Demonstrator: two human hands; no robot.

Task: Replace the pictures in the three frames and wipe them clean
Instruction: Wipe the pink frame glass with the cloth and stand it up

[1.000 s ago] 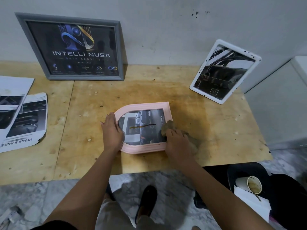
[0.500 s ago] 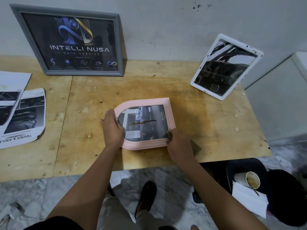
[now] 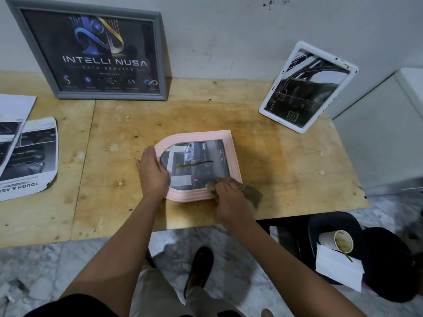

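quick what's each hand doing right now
Left hand: open, pressing flat on the pink frame.
Right hand: holds the brown cloth on that frame's corner.

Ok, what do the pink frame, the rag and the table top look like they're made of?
Pink frame: probably molded plastic or painted wood, matte, with stepped ridges along its edge. Rag: soft brown cloth, crumpled in the right hand. Table top: bare plywood, unsealed-looking, showing grain, a panel seam and stains.
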